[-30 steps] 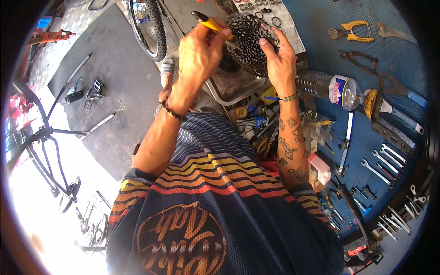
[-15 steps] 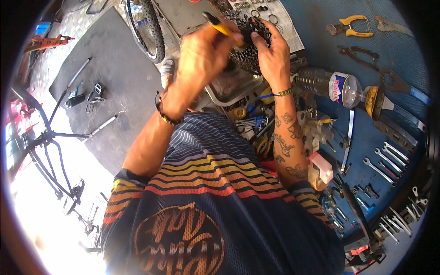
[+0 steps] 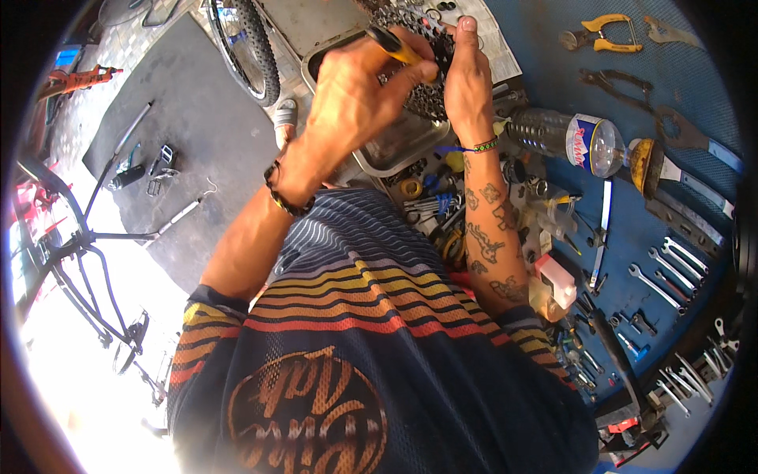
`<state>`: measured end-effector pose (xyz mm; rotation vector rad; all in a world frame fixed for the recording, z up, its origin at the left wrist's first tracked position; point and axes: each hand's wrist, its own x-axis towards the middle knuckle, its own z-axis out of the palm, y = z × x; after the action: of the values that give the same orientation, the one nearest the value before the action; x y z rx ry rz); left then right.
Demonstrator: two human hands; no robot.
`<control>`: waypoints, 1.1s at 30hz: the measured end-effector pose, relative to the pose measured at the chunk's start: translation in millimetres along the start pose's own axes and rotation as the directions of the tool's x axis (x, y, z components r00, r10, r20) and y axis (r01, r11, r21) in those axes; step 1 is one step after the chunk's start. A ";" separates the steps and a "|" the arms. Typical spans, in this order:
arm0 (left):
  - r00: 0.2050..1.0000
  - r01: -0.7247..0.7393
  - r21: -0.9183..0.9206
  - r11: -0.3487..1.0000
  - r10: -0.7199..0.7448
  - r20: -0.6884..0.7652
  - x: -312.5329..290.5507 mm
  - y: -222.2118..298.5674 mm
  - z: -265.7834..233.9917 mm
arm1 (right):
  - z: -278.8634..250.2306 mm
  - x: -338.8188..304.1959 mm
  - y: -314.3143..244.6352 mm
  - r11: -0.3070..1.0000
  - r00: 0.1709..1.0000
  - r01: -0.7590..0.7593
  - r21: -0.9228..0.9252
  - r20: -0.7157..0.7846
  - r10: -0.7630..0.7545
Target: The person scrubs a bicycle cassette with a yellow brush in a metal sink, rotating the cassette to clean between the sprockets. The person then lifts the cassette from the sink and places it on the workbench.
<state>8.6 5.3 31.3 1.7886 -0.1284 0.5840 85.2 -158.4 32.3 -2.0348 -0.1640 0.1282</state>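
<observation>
A dark bicycle cassette (image 3: 430,99) with stacked toothed sprockets is held up at the top middle, over a metal tray (image 3: 387,162). My right hand (image 3: 471,87) grips its right side, thumb pointing up along the edge; the other fingers are mostly hidden. Against the cassette's left face, my left hand (image 3: 355,99) is closed around a tool with a yellow-and-black handle (image 3: 393,46). The tool's working end is hidden by my fingers and the sprockets.
Right of my right forearm, a clear plastic bottle (image 3: 588,146) lies on the blue mat, with yellow-handled pliers (image 3: 612,33) and several wrenches (image 3: 657,286) beyond. A bicycle wheel (image 3: 251,59) stands at the upper left; a bike frame (image 3: 79,235) is at far left.
My left hand has shifted slightly right and down with the tool. My right thumb has moved off the cassette's face and now points up at its edge.
</observation>
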 end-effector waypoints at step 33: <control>0.973 -0.225 -0.021 0.974 0.223 -0.056 17.4 -0.1 -20.9 | 14.3 12.6 -18.1 0.951 0.942 -0.129 0.282 0.334 0.029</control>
<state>17.1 28.4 43.0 1.7421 -0.3033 0.7866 94.1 -135.6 41.7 -1.7038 -0.2531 0.5138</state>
